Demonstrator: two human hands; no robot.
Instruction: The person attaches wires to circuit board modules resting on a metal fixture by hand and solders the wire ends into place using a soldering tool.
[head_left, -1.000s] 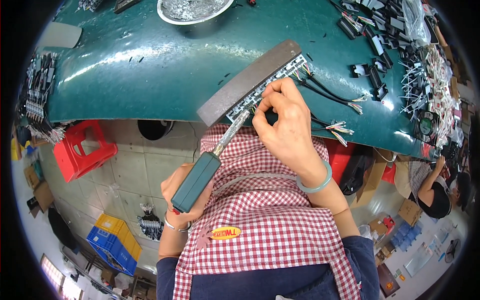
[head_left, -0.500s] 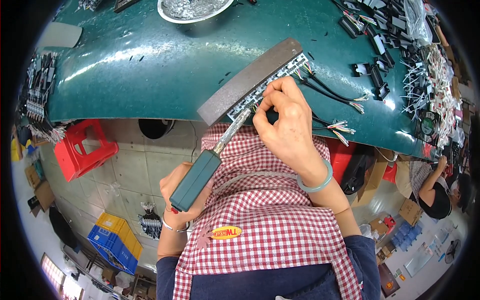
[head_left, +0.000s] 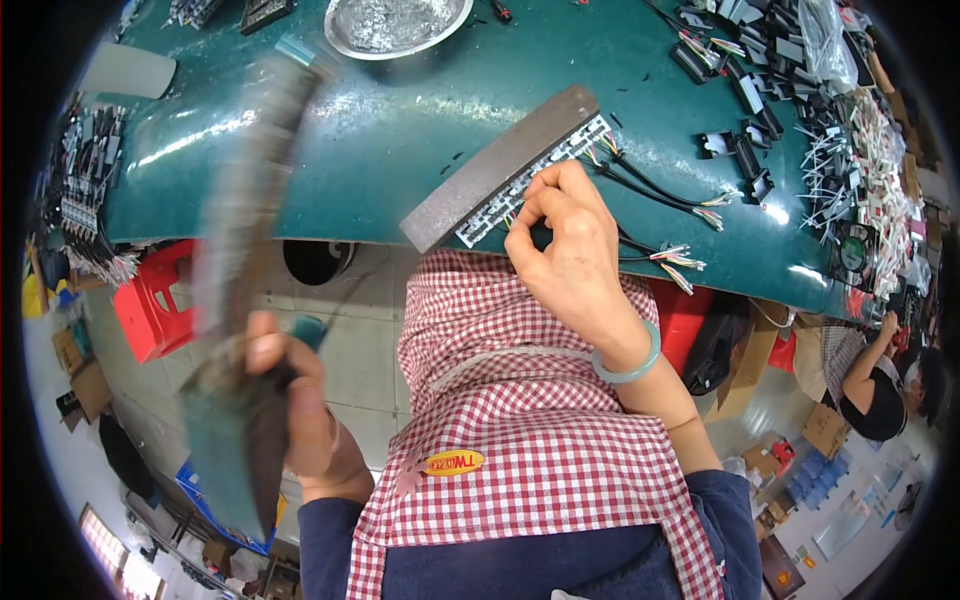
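My left hand (head_left: pixel 295 395) is wrapped round a green-handled tool (head_left: pixel 225 460) with a long shaft, smeared by motion. The shaft rises over the bench's near edge, left of and apart from the work. My right hand (head_left: pixel 570 250) pinches thumb and forefinger together beside a strip of small white circuit boards (head_left: pixel 560 152). What lies between those fingertips is hidden. Along the strip's far side rests a long grey-brown bar (head_left: pixel 500 165). Black cables (head_left: pixel 650 188) with stripped, coloured wire ends run right from the strip, and one comes out from behind my right hand.
A metal bowl (head_left: pixel 395 28) with silvery residue stands at the far side of the green bench (head_left: pixel 370 150). Black plastic housings (head_left: pixel 745 150) and white-ended wires (head_left: pixel 885 190) are heaped at the right. Wired boards (head_left: pixel 85 190) lie far left. A red stool (head_left: pixel 150 315) stands below.
My left hand has swung the tool left and up, off the board strip. My right hand keeps its pinch beside the strip.
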